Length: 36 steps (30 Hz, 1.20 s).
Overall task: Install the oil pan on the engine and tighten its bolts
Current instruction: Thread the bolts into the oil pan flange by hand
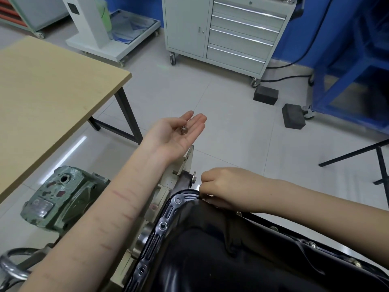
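From the head view, looking down, the black oil pan fills the lower middle and right of the picture, lying on the engine with its flange uppermost; the pressed flange runs from the bottom edge up to a rounded corner near the middle, with several bolt holes along its left side. Small bolt heads show along the far right flange.

The left hand is held out above the floor, palm up and fingers straight and relaxed, and a single bolt lies loose in the palm near the base of the fingers. The left forearm crosses from the lower left corner up over the engine stand.

The right hand is at the pan's upper corner, knuckles up and fingers curled down tight against the flange. The fingertips are hidden under the hand, so I cannot tell what it pinches, if anything. The right forearm comes in from the right edge across the pan.

Left of the pan stands a green, worn cast gearbox of the stand, with a grey metal handwheel at the bottom left corner. A wooden counter with dark legs takes the left side. Farther off on the tiled floor stand a grey drawer cabinet on castors, a blue frame at right, and two dark blocks near it.
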### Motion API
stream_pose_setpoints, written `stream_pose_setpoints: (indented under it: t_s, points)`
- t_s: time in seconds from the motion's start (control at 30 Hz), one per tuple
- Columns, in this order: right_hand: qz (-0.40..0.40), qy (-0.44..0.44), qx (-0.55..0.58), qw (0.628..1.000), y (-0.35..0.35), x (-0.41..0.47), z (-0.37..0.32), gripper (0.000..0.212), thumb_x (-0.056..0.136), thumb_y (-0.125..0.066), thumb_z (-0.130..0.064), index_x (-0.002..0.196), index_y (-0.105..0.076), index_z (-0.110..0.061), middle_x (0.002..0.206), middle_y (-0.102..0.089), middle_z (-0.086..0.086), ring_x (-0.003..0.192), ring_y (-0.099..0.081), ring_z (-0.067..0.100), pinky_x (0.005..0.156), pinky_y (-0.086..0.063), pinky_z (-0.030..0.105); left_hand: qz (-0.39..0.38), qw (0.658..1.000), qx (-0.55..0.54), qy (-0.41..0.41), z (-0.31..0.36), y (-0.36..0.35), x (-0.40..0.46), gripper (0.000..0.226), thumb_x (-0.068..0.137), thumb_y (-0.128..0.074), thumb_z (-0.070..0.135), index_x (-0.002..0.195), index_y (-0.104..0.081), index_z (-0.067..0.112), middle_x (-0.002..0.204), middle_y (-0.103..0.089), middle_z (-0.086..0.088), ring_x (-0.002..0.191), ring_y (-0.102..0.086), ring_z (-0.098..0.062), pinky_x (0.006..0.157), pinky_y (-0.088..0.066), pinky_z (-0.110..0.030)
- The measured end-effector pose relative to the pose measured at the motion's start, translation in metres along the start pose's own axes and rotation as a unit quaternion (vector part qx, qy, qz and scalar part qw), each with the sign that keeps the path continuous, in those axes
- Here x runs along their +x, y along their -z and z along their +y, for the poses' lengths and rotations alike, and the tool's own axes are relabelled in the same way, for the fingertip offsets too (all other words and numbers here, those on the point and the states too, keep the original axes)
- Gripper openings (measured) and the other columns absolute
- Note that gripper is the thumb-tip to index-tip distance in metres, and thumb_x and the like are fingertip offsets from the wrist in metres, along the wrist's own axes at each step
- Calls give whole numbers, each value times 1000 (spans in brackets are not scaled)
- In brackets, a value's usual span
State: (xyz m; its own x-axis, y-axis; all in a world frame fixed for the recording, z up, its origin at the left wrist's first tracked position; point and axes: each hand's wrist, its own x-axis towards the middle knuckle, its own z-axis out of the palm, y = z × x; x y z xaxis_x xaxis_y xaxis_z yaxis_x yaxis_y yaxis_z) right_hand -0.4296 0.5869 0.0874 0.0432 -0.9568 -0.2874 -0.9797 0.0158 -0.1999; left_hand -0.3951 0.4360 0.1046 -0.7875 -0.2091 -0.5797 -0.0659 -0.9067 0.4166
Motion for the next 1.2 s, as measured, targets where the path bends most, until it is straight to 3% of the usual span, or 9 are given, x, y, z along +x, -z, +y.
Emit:
stream_pose_setpoints:
  t_s: [0.2, 0.37, 0.53, 0.77, 0.93, 1.07, 1.2]
  points:
    - [-16, 11, -5, 1000, 2, -3, 1, 31, 98, -35, -22, 119, -52, -8, 114, -49, 8, 104, -48, 24, 75, -26, 27, -6, 1000, 0, 9, -2, -1, 1, 23, 92, -33, -7, 91, -56, -5, 90, -63, -21, 90, -62, -27, 66, -55, -33]
    - [-16, 4, -48, 999, 0, -2, -1, 29, 99, -30, -25, 113, -49, -8, 111, -47, 8, 103, -45, 24, 65, -22, 24, -11, 1000, -4, 13, -3, 0, 1, 22, 91, -34, -8, 91, -56, -6, 88, -64, -21, 88, -62, -28, 68, -55, -35]
    - [-4, 6, -40, 999, 2, -1, -2, 29, 98, -32, -22, 120, -46, -11, 108, -48, 7, 101, -45, 23, 71, -35, 33, -13, 1000, 2, 19, -6, -1, 2, 23, 91, -34, -8, 89, -57, -6, 85, -65, -21, 88, -63, -28, 60, -57, -33]
    - [-42, 25, 1, 999, 6, -1, 2, 25, 94, -41, -13, 114, -55, -7, 110, -52, 9, 99, -50, 25, 67, -29, 24, -18, 1000, 3, 24, -7, -3, 2, 23, 90, -34, -8, 88, -57, -6, 85, -65, -22, 84, -64, -29, 61, -57, -34]
    - [-36, 5, -41, 998, 3, 1, 0, 27, 97, -36, -24, 112, -51, -6, 110, -50, 9, 103, -49, 26, 73, -35, 31, -27, 999, 1, 25, -9, -4, 2, 23, 90, -35, -9, 87, -57, -6, 81, -66, -22, 75, -66, -28, 58, -58, -33]
    - [-29, 11, 7, 1000, 4, -2, 4, 31, 95, -43, -20, 124, -48, -13, 113, -50, 7, 102, -48, 23, 67, -27, 25, -31, 999, 4, 26, -10, -5, 2, 23, 90, -34, -9, 87, -57, -6, 75, -68, -22, 71, -67, -28, 58, -58, -33]
    - [-16, 17, 5, 1000, 2, -4, 6, 27, 96, -38, -17, 117, -53, -8, 110, -51, 8, 101, -49, 24, 62, -19, 20, -34, 999, 4, 26, -11, -5, 1, 24, 90, -33, -9, 88, -57, -6, 73, -68, -22, 73, -68, -31, 58, -58, -34]
